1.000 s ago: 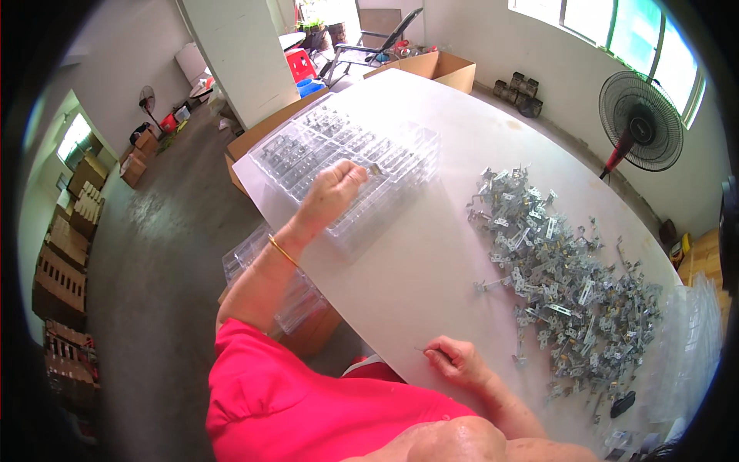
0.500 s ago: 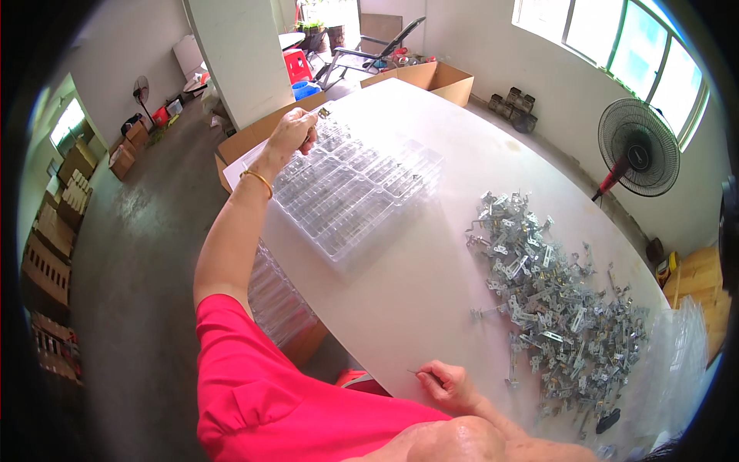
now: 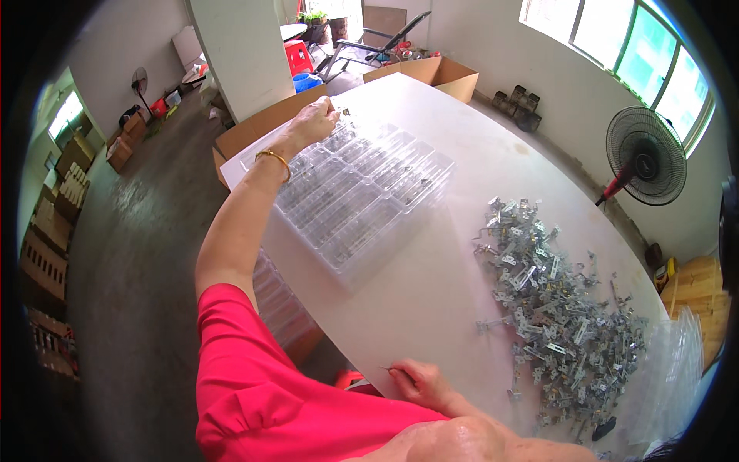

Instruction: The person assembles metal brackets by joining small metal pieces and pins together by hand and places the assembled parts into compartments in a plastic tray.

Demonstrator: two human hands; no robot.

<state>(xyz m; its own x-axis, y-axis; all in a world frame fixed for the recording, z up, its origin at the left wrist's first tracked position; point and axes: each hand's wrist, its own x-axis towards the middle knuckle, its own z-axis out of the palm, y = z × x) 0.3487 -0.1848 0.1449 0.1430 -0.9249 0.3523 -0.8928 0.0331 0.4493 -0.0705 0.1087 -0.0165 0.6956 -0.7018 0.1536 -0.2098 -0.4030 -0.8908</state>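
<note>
Clear plastic tray [image 3: 342, 271] on the tabletop [image 3: 431, 300]: the left hand [image 3: 314, 123] has moved from over its middle to its far end, apparently pinching a small metal part [image 3: 345, 112], so work now centres there. The right hand [image 3: 422, 383] pinches a thin piece [image 3: 384, 368].

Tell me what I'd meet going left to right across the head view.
Small dark standing fan, white rectangular pillar, bare left hand, bare right hand, heap of silvery metal parts, light-brown wooden board.

No legible lettering; pale mark [image 3: 643, 161] on black fan [image 3: 647, 152] too small to read.
</note>
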